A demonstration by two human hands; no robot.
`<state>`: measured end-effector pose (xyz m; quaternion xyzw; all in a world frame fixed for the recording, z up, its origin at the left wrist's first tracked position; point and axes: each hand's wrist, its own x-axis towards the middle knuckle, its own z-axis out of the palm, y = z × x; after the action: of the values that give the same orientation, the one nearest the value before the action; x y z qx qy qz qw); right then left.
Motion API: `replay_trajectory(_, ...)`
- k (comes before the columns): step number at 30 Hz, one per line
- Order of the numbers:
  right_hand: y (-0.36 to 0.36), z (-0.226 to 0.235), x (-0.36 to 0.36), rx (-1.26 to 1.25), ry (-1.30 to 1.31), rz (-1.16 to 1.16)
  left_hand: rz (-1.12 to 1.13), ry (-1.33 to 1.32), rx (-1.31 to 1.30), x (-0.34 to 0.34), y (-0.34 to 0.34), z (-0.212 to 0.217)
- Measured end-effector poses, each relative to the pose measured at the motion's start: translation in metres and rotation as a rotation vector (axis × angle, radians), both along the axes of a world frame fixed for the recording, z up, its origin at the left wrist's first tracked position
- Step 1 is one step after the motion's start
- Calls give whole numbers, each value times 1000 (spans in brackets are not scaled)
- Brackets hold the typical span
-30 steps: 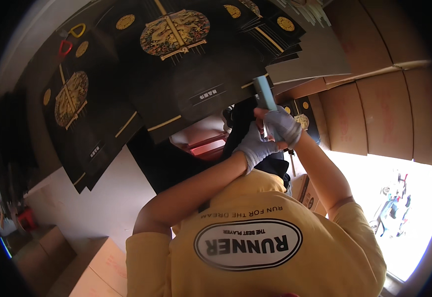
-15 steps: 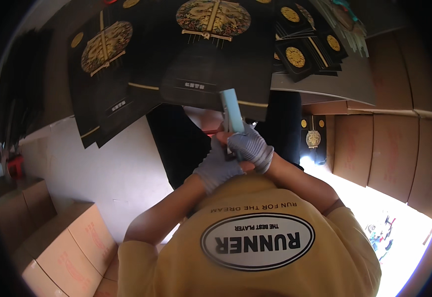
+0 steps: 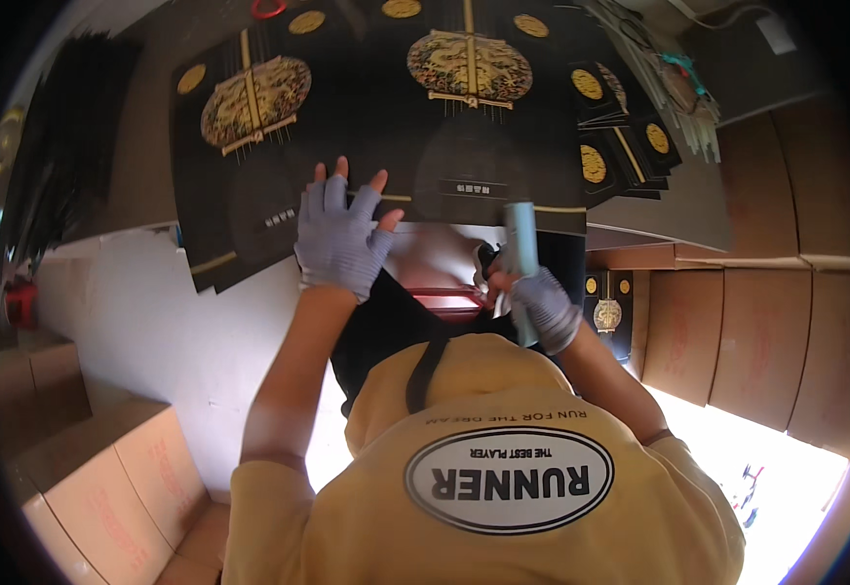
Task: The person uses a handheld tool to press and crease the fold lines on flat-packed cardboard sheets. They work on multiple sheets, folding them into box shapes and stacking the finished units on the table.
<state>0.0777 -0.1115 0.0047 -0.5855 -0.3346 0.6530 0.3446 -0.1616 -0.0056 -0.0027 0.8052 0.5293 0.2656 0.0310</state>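
Observation:
My left hand (image 3: 339, 234), in a grey fingerless glove, lies with spread fingers on the near edge of a black printed paper bag (image 3: 250, 190). It holds nothing. In the same kind of glove, my right hand (image 3: 547, 310) is closed round a long light-blue stapler (image 3: 521, 239), which points away from me. Its far end reaches the near edge of a second black bag (image 3: 469, 146) with a gold round picture. The bags lie flat and overlap, and their near edges hang over the table.
Smaller black cards with gold medallions (image 3: 593, 164) are stacked at the right of the table. Pale strips (image 3: 703, 122) lie beyond them. Cardboard boxes stand at right (image 3: 761, 322) and lower left (image 3: 108, 507). A red thing (image 3: 444, 300) shows between my legs.
My hands have parted from round the stapler. The left has moved forward and left onto the bag; the right has moved right with the stapler. The view has shifted slightly.

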Motion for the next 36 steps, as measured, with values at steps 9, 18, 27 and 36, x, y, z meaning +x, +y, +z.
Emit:
replay_trajectory(9, 12, 32, -49, 68, -9, 41, -74, -42, -74, 36, -20, 23)
replay_trajectory(18, -3, 15, -14, -56, -41, 139, -145, -14, -8, 24, -19, 14)
replay_trajectory(27, 17, 28, -38, 37, -74, 163, -116, -6, 35, 22, -19, 11)
replay_trajectory(36, 29, 19, -34, 52, -122, 147, -145, 24, 73, 20, -20, 6)
